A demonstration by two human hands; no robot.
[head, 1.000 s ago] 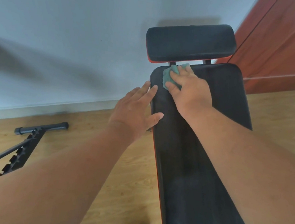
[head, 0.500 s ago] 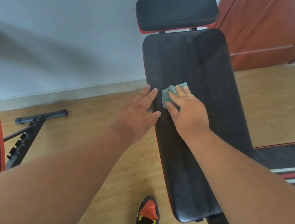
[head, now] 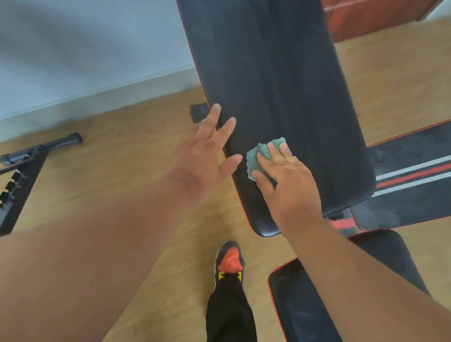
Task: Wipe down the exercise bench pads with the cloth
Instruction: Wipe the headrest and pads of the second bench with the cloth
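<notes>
Nearest the camera, a black seat pad (head: 313,323) with a red edge sits at lower right, and a black trouser leg ends in a dark shoe (head: 230,259) with an orange toe on the wooden floor (head: 120,186). Just beyond, the right hand (head: 286,178) lies flat with straight fingers, pressing a crumpled green cloth (head: 260,155) onto the lower left part of the long black back pad (head: 272,77). Beside it the left hand (head: 206,154) is spread, its fingertips resting on the pad's left edge, holding nothing. To the right lies a black mat (head: 430,181) with red and white stripes. At far left stands another black frame (head: 19,174) with a notched bar, then the pale wall (head: 66,23) and a reddish door (head: 365,14)
</notes>
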